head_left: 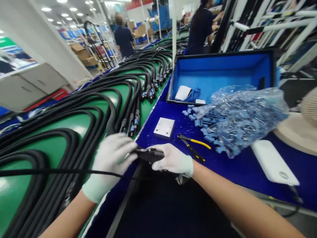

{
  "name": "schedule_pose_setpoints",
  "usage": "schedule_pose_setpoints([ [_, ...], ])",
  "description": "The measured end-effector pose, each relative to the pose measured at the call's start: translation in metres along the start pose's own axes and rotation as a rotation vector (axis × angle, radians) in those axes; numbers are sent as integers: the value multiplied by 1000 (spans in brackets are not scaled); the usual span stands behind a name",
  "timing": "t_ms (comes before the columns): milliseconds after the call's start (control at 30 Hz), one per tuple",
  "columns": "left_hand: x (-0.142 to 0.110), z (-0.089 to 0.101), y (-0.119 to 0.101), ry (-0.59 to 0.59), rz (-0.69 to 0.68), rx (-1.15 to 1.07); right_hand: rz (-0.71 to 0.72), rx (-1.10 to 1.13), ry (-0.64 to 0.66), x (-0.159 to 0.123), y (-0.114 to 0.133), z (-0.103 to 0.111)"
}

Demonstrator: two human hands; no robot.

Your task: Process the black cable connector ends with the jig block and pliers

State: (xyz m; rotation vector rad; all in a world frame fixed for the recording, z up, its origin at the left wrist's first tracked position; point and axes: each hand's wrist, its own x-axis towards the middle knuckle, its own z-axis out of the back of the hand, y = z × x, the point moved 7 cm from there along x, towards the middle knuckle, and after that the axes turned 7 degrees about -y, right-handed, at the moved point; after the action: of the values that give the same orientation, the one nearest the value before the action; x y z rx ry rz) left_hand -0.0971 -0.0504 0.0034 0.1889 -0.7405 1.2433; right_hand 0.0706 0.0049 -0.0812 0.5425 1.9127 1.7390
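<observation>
My right hand [170,160], in a white glove, grips a black connector [150,154] with a ribbed sleeve at its end. My left hand [114,153], gloved too and slightly blurred, has its thumb and fingers closed around the connector's front end. A thin black cable [61,171] runs in from the left across my left wrist. Diagonal pliers [194,143] with yellow and black handles lie on the blue bench beyond my right hand. Near them sits a white metal block [164,128]. Blue plastic clips [210,120] spill from a clear plastic bag [247,119].
Thick black cables [96,96] with metal ends loop over the green conveyor [60,155] on the left. A blue bin [223,72] stands at the bench's back. A white handheld device [274,162] and a fan [297,127] are at right. Two people work farther off.
</observation>
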Motion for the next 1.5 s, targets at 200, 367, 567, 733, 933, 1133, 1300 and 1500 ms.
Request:
schedule_pose_setpoints([
  [200,-7,-66,-19,275,105,-162,-36,-673,-198,-46,13,80],
  [367,9,-82,-11,290,618,-303,-111,-1397,-519,-68,-18,120],
  [567,34,-85,-20,343,761,-486,0,-1004,-656,-66,-23,117],
  [733,48,-83,-26,336,691,-490,381,-617,-442,-58,17,75],
  [933,56,-83,-36,299,568,-411,424,-543,-486,-54,22,66],
  [1133,56,-83,-45,268,506,-379,419,-549,-503,-58,16,69],
  [1300,56,-83,-50,249,481,-375,425,-567,-499,-61,15,69],
  [1500,57,-84,-58,250,434,-349,449,-584,-511,-64,16,67],
])
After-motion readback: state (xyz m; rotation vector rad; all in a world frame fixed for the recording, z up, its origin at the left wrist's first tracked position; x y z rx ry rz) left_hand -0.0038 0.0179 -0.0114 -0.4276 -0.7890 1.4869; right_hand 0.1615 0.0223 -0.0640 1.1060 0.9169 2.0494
